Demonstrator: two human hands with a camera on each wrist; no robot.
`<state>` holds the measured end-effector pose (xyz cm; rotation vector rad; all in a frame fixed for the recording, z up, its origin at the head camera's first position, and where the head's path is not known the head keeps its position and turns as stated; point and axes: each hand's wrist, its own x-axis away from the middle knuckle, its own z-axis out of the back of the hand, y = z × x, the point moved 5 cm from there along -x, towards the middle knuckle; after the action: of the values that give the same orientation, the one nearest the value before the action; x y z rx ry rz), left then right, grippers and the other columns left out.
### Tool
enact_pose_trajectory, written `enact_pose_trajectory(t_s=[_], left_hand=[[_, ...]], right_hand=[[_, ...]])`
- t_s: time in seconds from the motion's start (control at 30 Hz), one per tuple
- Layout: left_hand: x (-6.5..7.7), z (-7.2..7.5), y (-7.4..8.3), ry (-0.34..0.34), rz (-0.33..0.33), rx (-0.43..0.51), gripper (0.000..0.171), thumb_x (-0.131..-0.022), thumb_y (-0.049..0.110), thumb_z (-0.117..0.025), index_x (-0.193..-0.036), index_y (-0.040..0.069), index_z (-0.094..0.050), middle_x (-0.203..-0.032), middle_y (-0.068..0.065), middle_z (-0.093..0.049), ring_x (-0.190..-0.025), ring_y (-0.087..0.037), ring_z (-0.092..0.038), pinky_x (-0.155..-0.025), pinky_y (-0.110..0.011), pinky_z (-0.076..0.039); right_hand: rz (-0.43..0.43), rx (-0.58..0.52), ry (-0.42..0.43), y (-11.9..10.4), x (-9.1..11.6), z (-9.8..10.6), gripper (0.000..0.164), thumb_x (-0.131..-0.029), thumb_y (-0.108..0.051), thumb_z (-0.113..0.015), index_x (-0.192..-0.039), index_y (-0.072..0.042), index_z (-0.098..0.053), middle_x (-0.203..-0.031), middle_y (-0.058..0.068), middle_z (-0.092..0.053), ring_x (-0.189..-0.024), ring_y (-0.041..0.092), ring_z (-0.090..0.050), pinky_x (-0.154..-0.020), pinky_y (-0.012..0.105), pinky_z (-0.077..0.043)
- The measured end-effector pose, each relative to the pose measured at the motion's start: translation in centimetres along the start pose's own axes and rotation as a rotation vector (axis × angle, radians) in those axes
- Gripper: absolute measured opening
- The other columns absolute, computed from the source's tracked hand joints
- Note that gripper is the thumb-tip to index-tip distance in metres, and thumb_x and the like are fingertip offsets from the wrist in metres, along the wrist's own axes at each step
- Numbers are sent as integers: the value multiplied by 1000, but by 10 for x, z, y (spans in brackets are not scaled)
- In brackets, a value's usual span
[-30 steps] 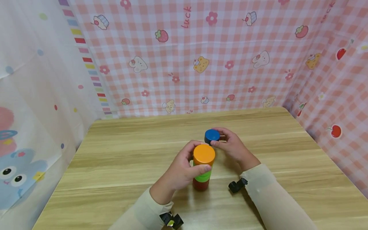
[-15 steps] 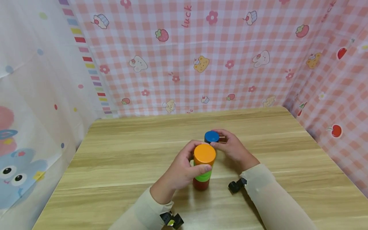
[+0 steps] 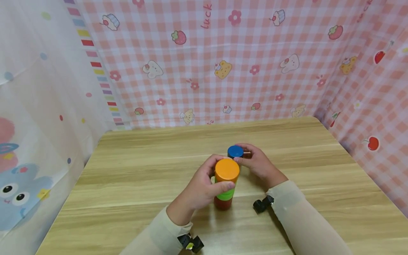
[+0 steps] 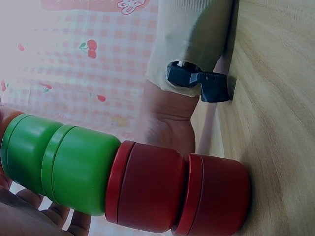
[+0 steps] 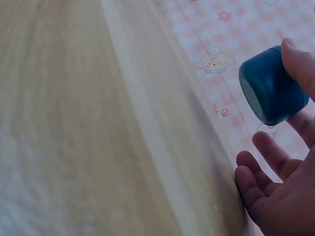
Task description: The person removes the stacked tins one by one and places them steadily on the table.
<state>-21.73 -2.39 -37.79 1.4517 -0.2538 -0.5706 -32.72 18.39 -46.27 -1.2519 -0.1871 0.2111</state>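
Note:
A tower of small round jars stands upright on the table, with an orange jar (image 3: 227, 170) on top. Below it come green jars (image 4: 81, 169) and, at the bottom, red jars (image 4: 147, 187). My left hand (image 3: 198, 186) grips the upper part of the tower, its thumb across the near side under the orange top. Just behind and right of the tower, my right hand (image 3: 260, 165) pinches a blue jar (image 5: 269, 88) between thumb and fingers. In the right wrist view the other fingers are spread below this jar, which is held off the tabletop.
The wood-grain table (image 3: 137, 170) carries the tower. Pink checked cloth (image 3: 204, 71) hangs behind and to the right, white printed cloth (image 3: 35, 106) to the left. Each sleeve cuff bears a small black camera (image 3: 264, 204).
My right hand has lowered the blue jar very slightly. The left hand keeps its grip on the tower, and the head view has tilted a little.

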Motion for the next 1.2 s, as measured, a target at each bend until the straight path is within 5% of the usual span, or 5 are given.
enact_pose_trajectory(t_s=[1.2], left_hand=[[-1, 2, -2, 1, -39, -15, 50, -96, 16, -77, -140, 14, -53, -133, -8, -64, -118, -26, -57, -104, -49, -46]], right_hand=[[-10, 147, -22, 7, -4, -4, 60, -96, -25, -80, -148, -4, -57, -144, 17, -62, -128, 34, -61, -113, 53, -48]])
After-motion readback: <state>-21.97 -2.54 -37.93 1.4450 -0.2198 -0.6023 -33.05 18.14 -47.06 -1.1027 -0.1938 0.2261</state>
